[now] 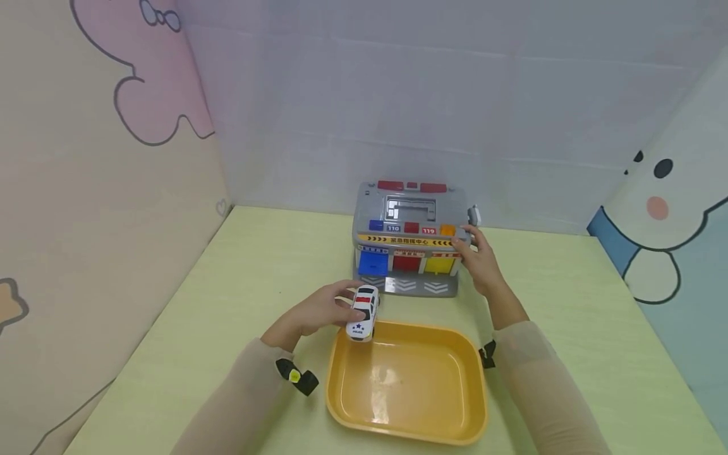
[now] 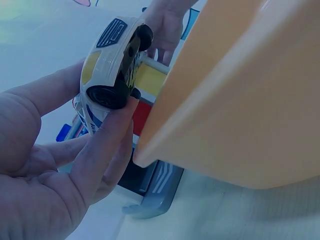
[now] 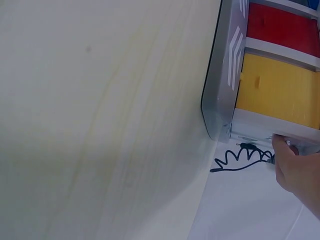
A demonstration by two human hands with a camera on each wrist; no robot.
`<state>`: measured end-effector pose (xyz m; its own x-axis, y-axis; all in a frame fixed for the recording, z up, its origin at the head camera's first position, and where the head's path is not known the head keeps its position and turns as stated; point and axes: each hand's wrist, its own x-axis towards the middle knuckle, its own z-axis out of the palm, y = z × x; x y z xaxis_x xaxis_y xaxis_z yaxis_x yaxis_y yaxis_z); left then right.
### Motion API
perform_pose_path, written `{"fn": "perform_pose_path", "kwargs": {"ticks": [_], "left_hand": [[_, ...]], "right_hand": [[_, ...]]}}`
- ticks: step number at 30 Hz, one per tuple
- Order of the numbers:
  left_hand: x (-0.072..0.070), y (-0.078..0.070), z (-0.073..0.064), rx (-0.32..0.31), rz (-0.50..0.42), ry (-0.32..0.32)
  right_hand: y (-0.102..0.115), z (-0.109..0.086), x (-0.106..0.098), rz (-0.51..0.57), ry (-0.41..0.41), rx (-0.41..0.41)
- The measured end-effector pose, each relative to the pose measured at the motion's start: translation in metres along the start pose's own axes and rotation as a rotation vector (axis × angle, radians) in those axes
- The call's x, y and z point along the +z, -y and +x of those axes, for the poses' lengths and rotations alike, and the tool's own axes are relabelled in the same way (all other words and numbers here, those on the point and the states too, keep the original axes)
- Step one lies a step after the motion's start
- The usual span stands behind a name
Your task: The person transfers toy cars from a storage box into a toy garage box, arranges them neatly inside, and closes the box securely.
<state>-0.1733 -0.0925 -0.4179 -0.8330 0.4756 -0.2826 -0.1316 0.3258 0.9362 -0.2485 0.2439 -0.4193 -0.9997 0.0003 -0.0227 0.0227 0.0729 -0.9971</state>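
Observation:
My left hand (image 1: 324, 309) holds a white toy police car (image 1: 364, 311) between thumb and fingers, over the far left rim of the yellow tray (image 1: 406, 379). The left wrist view shows the car's dark wheels and underside, with fingertips along its lower edge. Behind the tray stands a grey toy police and fire station (image 1: 452, 212) with blue, red and yellow doors. The blue door (image 1: 373, 263) juts outward; the red door (image 3: 285, 27) and yellow door (image 3: 277, 87) look closed. My right hand (image 1: 480, 262) grips the station's right upper corner, some fingers hidden behind it.
The pale green table (image 1: 273, 253) meets a draped white backdrop (image 1: 432, 107) close behind the station. Cartoon-printed panels rise on both sides. A coiled black cord (image 3: 240, 160) shows beside the station, near the right hand.

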Motion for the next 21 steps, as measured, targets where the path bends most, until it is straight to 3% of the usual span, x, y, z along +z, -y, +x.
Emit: {"fn": "perform_pose_path", "kwargs": {"ticks": [14,21], "left_hand": [[-0.012,0.009,0.027,-0.063,-0.063,-0.058],[-0.014,0.019,0.048,-0.096,-0.096,-0.105]], "right_hand": [[0.0,0.001,0.0,-0.007,-0.007,0.014],[-0.001,0.0,0.001,-0.011,-0.022,0.002]]}}
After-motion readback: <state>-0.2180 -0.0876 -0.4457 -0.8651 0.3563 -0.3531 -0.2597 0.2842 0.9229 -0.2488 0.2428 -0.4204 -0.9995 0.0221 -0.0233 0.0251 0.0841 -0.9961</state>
